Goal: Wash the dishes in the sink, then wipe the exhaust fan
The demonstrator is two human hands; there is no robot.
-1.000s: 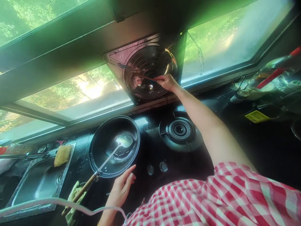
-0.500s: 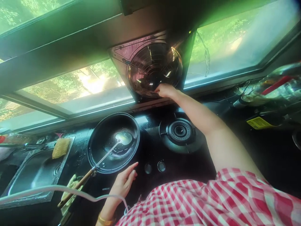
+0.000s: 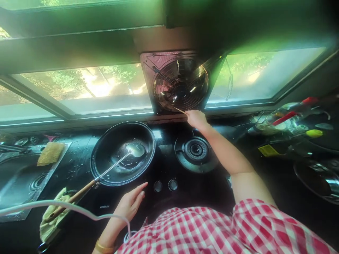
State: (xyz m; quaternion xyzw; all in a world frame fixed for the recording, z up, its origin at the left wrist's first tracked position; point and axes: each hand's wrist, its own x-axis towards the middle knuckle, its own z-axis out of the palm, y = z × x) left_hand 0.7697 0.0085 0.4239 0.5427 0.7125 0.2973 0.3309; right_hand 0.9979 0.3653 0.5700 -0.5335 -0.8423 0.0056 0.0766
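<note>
My right hand (image 3: 196, 119) is closed on one end of a thin tan pull cord (image 3: 180, 111). The cord runs in a straight line to the lower edge of the exhaust fan (image 3: 181, 84), set between the windows behind a wire guard. My left hand (image 3: 130, 203) holds nothing; its fingers are apart, the index finger stretched toward the stove knobs (image 3: 158, 186) without touching them. Just beyond it a black wok (image 3: 106, 148) sits on the stove's left side. A metal spatula (image 3: 136, 150) with a wooden handle lies in the wok, over a little liquid.
To the right of the wok is a bare gas burner (image 3: 196, 150). A sink (image 3: 16, 176) with a yellow sponge (image 3: 51, 153) lies at left. A crumpled cloth (image 3: 50, 220) is under the spatula handle. A white cable (image 3: 66, 203) crosses in front. Bottles (image 3: 288, 116) and a pot (image 3: 317, 180) stand at right.
My right hand has drawn away from the fan's lower edge, down and to the right, and the cord now shows between them. The view has turned slightly. My left hand keeps its pose.
</note>
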